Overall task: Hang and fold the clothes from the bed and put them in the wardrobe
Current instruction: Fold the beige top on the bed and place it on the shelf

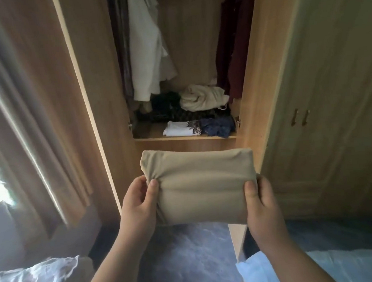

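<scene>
Beige folded garment (200, 185) sits between both hands in front of the open wardrobe (187, 138): left hand (138, 202) pinches its left edge, right hand (262, 199) grips its right edge, thumbs on top.

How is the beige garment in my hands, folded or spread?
Folded: the beige garment is a compact rectangle, gripped at its sides by the left hand and right hand.
</scene>
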